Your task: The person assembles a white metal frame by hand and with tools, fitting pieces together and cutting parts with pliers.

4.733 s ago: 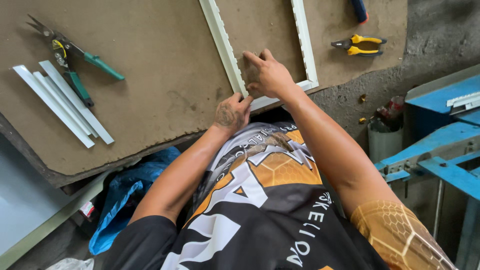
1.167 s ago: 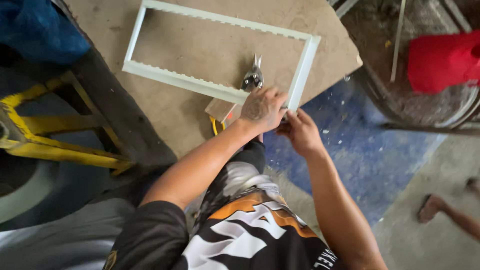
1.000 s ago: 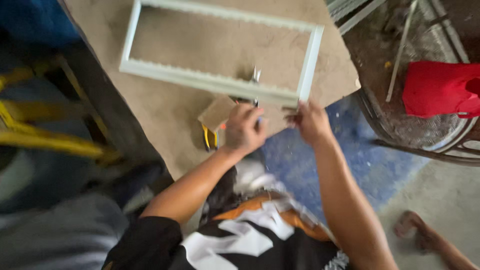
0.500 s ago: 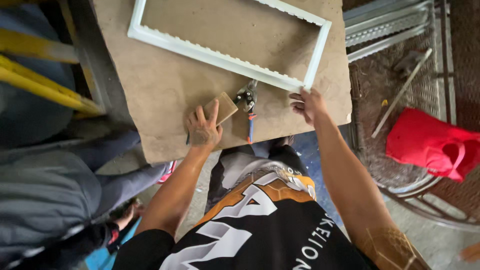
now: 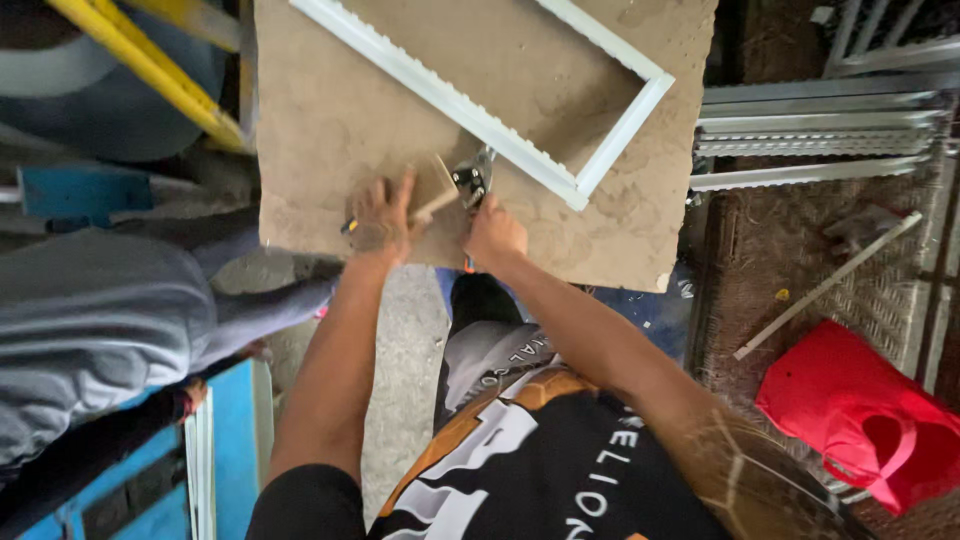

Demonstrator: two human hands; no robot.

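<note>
A white metal frame (image 5: 470, 110) with a notched edge lies flat on a brown board (image 5: 340, 120). My left hand (image 5: 383, 215) rests on a small wooden block (image 5: 436, 185) just below the frame's near rail. My right hand (image 5: 494, 235) grips the handle of a metal plier-like tool (image 5: 473, 180) whose head touches that rail. The tool's handle is mostly hidden under my fingers.
Several white and grey metal profiles (image 5: 820, 135) lie to the right of the board, with one loose strip (image 5: 830, 285). A red bag (image 5: 860, 410) sits at lower right. A yellow stand (image 5: 150, 70) is at upper left; a person in grey (image 5: 100, 320) crouches at left.
My right hand came in from the frame's corner and closed on the tool. My left hand stayed on the wooden block. The view shifted, so the board now sits higher and further left.
</note>
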